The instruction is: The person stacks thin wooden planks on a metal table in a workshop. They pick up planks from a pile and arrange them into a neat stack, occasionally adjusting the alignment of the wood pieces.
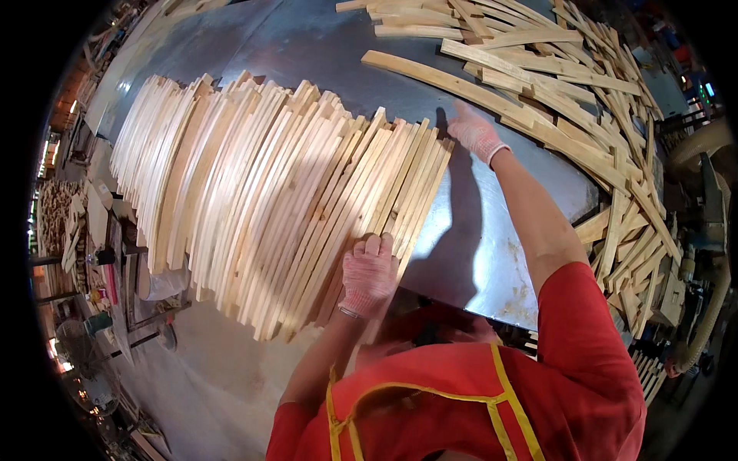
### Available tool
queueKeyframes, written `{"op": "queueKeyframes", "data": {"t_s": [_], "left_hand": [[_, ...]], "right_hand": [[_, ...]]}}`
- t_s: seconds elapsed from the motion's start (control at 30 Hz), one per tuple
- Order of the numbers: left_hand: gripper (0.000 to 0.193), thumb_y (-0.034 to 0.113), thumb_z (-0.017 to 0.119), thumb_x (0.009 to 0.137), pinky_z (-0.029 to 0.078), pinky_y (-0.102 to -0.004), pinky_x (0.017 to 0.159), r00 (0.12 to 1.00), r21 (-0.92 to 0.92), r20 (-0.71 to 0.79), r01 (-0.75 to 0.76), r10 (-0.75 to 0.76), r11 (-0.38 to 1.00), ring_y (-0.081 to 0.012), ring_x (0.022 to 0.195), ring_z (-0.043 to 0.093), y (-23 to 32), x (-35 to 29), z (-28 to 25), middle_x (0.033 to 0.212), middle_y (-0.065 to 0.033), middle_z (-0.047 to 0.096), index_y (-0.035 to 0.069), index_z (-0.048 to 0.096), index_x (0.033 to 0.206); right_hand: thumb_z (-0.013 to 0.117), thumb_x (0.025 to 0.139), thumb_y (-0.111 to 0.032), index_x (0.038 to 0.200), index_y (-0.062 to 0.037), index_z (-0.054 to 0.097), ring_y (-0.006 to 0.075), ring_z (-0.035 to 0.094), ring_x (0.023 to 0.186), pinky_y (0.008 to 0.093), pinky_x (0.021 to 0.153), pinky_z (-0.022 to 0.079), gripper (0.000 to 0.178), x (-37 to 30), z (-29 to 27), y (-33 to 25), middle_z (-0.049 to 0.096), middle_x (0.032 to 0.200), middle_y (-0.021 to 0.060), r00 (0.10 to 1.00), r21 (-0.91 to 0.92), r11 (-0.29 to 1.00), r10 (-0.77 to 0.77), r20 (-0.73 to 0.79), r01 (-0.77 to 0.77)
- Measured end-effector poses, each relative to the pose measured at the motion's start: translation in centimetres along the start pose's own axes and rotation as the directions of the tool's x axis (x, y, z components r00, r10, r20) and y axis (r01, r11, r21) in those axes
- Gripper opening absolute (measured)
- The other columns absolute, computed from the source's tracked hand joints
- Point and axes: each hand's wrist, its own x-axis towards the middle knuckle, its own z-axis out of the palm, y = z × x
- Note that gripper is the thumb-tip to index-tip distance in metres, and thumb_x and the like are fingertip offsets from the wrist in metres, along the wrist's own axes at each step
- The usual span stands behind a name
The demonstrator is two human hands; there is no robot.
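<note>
A wide row of pale wooden strips (254, 200) lies side by side on the metal table, their near ends jutting past its edge. My left hand (369, 278), in a pale pinkish knit glove, has its fingers curled over strips at the row's right end, near their front ends. Farther off, my right hand (474, 132), gloved alike, is just beyond the row's far right corner. Its fingers stretch toward a long, slightly bowed wooden strip (430, 77) at the edge of a loose heap. Nothing shows in that hand, though its fingertips are partly hard to make out.
A tangled heap of wooden strips (553, 77) covers the table's far right side. The shiny metal tabletop (500, 269) shows between row and heap. To the left, a fan (73, 338) stands near stacked wood (58, 219). A pale hose (711, 307) hangs at far right.
</note>
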Motion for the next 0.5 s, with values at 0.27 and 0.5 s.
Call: {"op": "queueKeyframes", "data": {"t_s": [0.27, 0.5], "left_hand": [[0.041, 0.034, 0.068, 0.091, 0.054, -0.0505, 0.083, 0.996, 0.038, -0.023, -0.089, 0.090, 0.995, -0.0319, 0.100, 0.065, -0.7, 0.6, 0.1, 0.111, -0.0080, 0.063, 0.011, 0.064, 0.124], [0.039, 0.032, 0.069, 0.090, 0.054, -0.0515, 0.083, 0.997, 0.029, 0.030, -0.076, 0.075, 0.997, -0.0318, 0.100, 0.065, -0.1, 0.9, -1.0, 0.112, -0.0079, 0.064, 0.009, 0.064, 0.121]], "right_hand": [[0.072, 0.091, -0.028, 0.160, -0.0140, 0.047, 0.0376, 0.067, 0.126, 0.0454, 0.112, 0.048, 0.075, -2.5, 0.2, -3.4, 0.068, 0.137, 0.0244, 0.888, -0.753, 0.471, -0.253, 0.385, 0.460], [0.066, 0.096, -0.018, 0.165, -0.0066, 0.042, 0.0324, 0.058, 0.142, 0.0412, 0.121, 0.042, 0.074, -7.4, -2.2, -1.0, 0.058, 0.157, 0.0214, 0.914, -0.025, 0.936, -0.338, 0.223, 0.352]]}}
